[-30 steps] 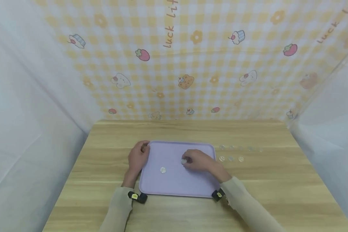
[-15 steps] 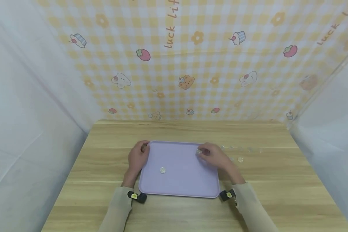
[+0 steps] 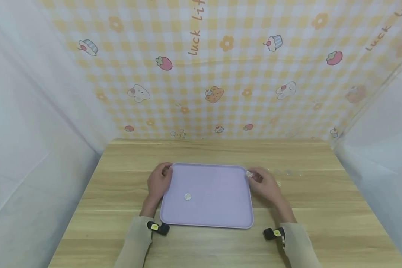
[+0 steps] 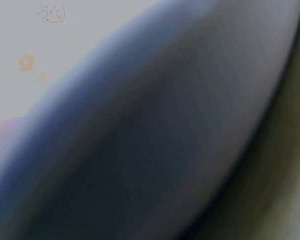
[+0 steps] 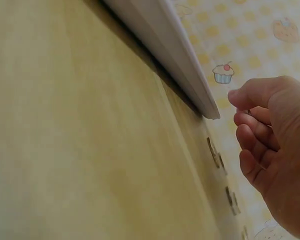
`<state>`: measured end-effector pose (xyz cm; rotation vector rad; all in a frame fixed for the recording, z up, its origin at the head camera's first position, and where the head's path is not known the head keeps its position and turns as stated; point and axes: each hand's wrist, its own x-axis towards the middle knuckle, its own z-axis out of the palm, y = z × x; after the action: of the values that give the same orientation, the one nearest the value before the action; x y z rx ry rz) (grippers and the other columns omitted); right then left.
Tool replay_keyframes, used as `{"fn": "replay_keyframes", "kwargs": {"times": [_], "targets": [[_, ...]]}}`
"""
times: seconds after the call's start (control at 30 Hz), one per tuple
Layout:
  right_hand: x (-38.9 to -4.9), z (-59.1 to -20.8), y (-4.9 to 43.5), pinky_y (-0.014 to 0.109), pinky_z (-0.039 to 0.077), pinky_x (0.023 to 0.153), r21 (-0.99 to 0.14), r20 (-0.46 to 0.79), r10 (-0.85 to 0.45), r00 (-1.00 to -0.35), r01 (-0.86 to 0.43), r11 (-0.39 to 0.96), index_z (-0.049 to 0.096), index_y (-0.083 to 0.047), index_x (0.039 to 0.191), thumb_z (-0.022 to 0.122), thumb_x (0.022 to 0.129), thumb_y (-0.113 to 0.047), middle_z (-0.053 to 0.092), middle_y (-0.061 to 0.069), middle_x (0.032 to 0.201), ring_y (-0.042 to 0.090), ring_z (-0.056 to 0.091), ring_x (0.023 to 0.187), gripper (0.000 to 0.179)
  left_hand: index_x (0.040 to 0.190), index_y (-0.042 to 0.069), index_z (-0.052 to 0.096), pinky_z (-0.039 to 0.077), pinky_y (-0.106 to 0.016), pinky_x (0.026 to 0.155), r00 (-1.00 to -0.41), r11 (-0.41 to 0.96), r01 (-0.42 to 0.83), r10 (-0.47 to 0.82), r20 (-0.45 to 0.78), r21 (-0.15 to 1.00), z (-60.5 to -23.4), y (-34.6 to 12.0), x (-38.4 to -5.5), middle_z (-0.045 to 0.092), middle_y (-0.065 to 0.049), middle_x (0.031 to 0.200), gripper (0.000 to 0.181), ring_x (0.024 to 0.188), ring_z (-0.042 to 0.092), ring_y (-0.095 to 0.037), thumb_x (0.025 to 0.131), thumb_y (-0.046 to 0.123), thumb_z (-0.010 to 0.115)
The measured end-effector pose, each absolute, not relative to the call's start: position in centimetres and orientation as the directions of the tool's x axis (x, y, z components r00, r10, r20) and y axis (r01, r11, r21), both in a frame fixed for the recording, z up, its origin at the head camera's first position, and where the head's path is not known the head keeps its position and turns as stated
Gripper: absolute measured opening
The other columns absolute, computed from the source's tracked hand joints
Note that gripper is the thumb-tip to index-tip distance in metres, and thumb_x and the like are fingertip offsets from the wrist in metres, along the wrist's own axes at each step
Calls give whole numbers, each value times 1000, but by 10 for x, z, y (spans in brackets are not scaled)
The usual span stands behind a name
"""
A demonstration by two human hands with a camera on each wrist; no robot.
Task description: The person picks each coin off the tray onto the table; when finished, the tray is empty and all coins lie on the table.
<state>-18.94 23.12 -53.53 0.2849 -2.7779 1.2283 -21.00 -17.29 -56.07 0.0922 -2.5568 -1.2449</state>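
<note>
In the head view a lilac tray [image 3: 207, 220] lies flat on the wooden table. At its far left edge my left hand [image 3: 159, 183] holds the rim, fingers bent round it. One clear round disc with a patterned face [image 3: 187, 197] lies on the tray, left of its middle. My right hand [image 3: 265, 185] pinches another clear disc [image 3: 249, 174] between thumb and fingertips, over the tray's right edge near the far corner. From the right wrist view, the right hand [image 5: 277, 145] is beside the tray's corner, the other fingers curled. A blurred dark surface fills most of the left wrist view.
Right of the tray, more clear discs [image 3: 289, 172] lie in rows on the table [image 3: 308, 208], some of them hidden behind the right hand. A yellow checked cloth [image 3: 187, 78] hangs along the back. White cloth walls [image 3: 37, 149] stand on both sides.
My right hand has moved from over the tray's middle to its right edge, carrying the pinched disc. The left hand and the disc lying on the tray have stayed in place.
</note>
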Motion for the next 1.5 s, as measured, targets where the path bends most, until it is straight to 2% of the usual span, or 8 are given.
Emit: {"fn": "replay_keyframes", "kwargs": {"times": [0.23,0.47,0.73,0.83,1.0,1.1,1.27,1.5], "targets": [[-181,-550,248,19,49,73,-760,252,10,-968,-191,621,68,-4,119,72,88,-9,66,8,92,8,56,81,32,115,13,71,42,-32,59,-954,625,62,-191,230,778,-562,-173,-210,65,-5,75,22,63,56,-18,96,22,62],[-170,-563,263,14,46,71,-780,260,206,-943,-80,620,68,-7,121,72,90,-15,67,9,95,3,55,79,32,115,14,70,42,-33,60,-955,628,64,-186,230,776,-563,-172,-211,65,-5,76,23,64,56,-19,96,23,61],[-164,-567,279,11,49,74,-809,257,262,-930,-58,585,68,-7,120,71,91,-16,64,8,108,-3,59,83,30,116,15,70,43,-33,62,-960,620,55,-184,213,783,-565,-173,-212,65,-5,77,23,65,57,-19,97,24,62],[-162,-568,288,19,47,83,-796,252,294,-922,-25,604,68,-7,120,69,92,-16,62,9,115,2,56,94,30,116,15,70,43,-32,62,-960,620,53,-183,210,783,-565,-173,-213,65,-5,77,23,66,57,-19,97,24,62],[-158,-568,308,46,44,93,-809,205,366,-908,53,585,67,-9,123,64,94,-19,61,12,128,24,54,113,30,116,14,70,43,-32,62,-959,624,52,-187,214,779,-564,-174,-213,66,-5,78,23,66,56,-18,97,23,62],[-156,-567,322,57,40,102,-818,172,405,-898,99,567,65,-8,125,62,96,-23,58,16,134,34,52,124,33,116,13,70,43,-32,61,-957,625,56,-189,221,778,-564,-173,-213,66,-6,79,23,66,56,-19,97,23,61],[-151,-563,333,59,35,106,-809,172,409,-896,108,577,66,-5,125,60,98,-26,58,17,132,33,48,126,34,116,13,70,43,-32,61,-957,621,57,-189,220,782,-564,-173,-213,67,-7,81,23,67,56,-20,97,23,61],[-149,-561,333,61,30,105,-738,245,294,-924,19,675,67,1,115,63,95,-15,60,22,124,37,47,120,26,116,13,70,43,-32,62,-959,622,50,-187,211,781,-562,-173,-212,67,-7,83,23,68,57,-20,97,23,61]]}}
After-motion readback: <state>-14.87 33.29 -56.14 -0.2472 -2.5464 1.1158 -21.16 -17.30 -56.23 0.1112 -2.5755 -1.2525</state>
